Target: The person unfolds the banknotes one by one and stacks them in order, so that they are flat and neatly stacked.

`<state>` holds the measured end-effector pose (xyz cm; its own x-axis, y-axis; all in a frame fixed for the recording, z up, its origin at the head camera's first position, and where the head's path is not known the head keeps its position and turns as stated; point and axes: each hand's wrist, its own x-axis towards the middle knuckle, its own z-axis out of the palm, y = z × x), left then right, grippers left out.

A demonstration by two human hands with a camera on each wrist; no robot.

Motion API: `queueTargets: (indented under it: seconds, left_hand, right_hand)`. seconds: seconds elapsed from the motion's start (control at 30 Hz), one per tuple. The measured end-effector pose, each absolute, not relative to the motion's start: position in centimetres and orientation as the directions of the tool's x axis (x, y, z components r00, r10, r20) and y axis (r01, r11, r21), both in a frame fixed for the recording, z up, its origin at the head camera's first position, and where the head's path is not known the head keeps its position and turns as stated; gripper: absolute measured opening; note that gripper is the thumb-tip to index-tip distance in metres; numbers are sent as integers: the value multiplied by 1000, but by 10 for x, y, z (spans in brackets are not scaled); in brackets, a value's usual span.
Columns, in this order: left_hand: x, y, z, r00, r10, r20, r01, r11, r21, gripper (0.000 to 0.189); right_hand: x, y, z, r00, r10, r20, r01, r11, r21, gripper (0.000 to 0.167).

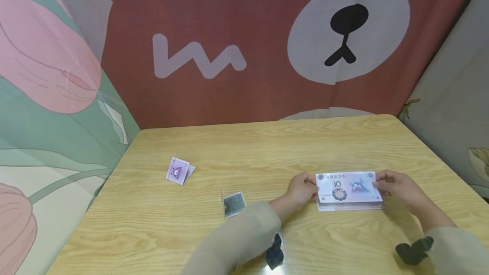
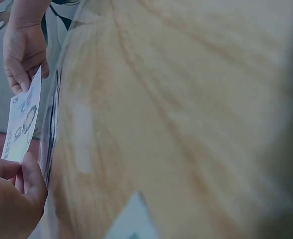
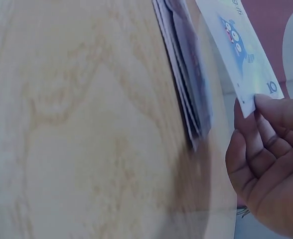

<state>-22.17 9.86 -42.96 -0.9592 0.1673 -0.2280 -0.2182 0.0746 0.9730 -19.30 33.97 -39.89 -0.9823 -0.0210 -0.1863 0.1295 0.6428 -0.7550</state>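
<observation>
A play banknote (image 1: pixel 347 187) marked 10, pale with a blue cartoon figure, is stretched flat between both hands. My left hand (image 1: pixel 302 189) pinches its left end, thumb against fingers. At the opposite end, my right hand (image 1: pixel 399 188) pinches the edge; in the right wrist view the thumb lies on the note's (image 3: pixel 243 55) face. Beneath and slightly nearer to me, a stack of notes (image 1: pixel 350 207) lies on the table, and the right wrist view shows its layered edges apart from the held note.
A purple folded note (image 1: pixel 178 171) lies at the left of the wooden table (image 1: pixel 267 147). Nearer, a dark green folded note (image 1: pixel 234 204) stands partly upright beside my left sleeve (image 1: pixel 244 232). Another paper's corner (image 2: pixel 134 219) shows in the left wrist view. Printed cloth hangs behind the table.
</observation>
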Motion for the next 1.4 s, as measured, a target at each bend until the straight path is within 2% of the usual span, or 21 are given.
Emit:
queueTargets:
  seconds: [0.37,0.67,0.97,1.17,1.4]
  left_hand:
    - [-222,105,-428,-956,170,-238,-214,153,965,15]
    - [-220,106,-427,-964,154,-218,-166,295,941,15]
    - [-220,106,-427,-961,152,-230,-179,294,939,16]
    - [-220,105,-427,-957,153,-245,-185,323,928,15]
    - [-220,104,-424,-959,139,-247,-185,354,917,15]
  right_hand:
    - [-196,346,-407,-974,11,-228,178,660,-730,26]
    - [-196,345,-412,-983,-13,-185,131,657,-743,19]
    - [-198,346,-418,-986,-18,-164,109,680,-725,14]
    - [-200,346,-415,-979,-6,-202,134,728,-672,21]
    - [-201,344,-413,-967,22,-253,190,724,-663,30]
